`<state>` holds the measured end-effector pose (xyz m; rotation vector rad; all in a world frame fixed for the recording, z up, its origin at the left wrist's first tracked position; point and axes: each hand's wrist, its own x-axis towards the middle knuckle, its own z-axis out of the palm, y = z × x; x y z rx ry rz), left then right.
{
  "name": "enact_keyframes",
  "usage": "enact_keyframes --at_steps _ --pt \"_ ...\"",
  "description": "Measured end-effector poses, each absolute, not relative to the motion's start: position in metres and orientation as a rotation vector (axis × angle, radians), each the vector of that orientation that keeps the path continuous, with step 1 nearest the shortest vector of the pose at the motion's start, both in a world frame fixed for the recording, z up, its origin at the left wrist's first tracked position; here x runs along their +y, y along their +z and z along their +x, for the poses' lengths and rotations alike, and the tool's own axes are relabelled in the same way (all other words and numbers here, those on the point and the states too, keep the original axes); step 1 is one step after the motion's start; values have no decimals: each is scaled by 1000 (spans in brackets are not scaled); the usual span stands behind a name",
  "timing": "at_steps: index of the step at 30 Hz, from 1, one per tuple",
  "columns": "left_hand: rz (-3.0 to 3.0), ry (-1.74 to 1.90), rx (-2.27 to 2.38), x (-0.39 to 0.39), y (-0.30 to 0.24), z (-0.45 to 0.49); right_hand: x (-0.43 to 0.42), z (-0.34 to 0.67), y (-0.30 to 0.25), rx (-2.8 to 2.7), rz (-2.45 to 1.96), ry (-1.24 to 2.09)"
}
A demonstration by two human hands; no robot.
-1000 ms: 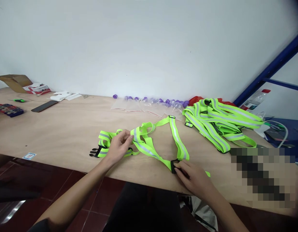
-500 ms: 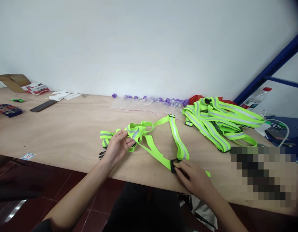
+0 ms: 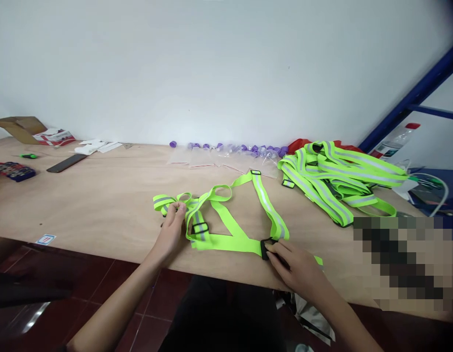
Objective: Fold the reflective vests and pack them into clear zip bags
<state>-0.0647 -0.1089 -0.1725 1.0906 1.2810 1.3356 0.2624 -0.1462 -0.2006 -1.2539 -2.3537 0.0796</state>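
Observation:
A neon-green harness of elastic straps with grey reflective stripes lies partly spread out on the table. My left hand is at its left side, fingers bent and closed on a strap beside the bunched loops; the fingertips are partly hidden. Between the thumb and fingers of my right hand is a black plastic buckle at the harness's lower right corner. A black slider sits on a strap right of my left hand, and another slider is at the top corner.
More reflective straps are heaped at the right. Clear plastic bags and purple rolls line the wall. A bottle stands far right. At left are a dark flat bar, a cardboard box and a green-handled tool.
My left hand has lowered and moved slightly left, letting go of the raised loops. The lower strap now lies straighter and flatter towards the buckle. My right hand has stayed on the buckle.

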Motion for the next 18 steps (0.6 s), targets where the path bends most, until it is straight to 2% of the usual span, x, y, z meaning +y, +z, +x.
enact_keyframes --at_steps 4,7,9,12,15,18 --pt "1750 914 1716 -125 -164 -75 -146 262 -201 -2341 -1245 41" --pt "2154 1054 1755 -139 -139 -66 -146 262 -202 -2344 -1249 36" --pt "2503 1113 1454 -144 -123 -53 -146 263 -203 -2352 -1259 41" --pt "2966 458 1024 -139 -113 -34 -146 264 -203 -2362 -1264 50" --pt "3054 -88 1117 -122 -119 -30 -146 263 -203 -2360 -1241 32" --pt "2899 -139 1346 -109 -122 -41 -146 262 -203 -2351 -1215 6"
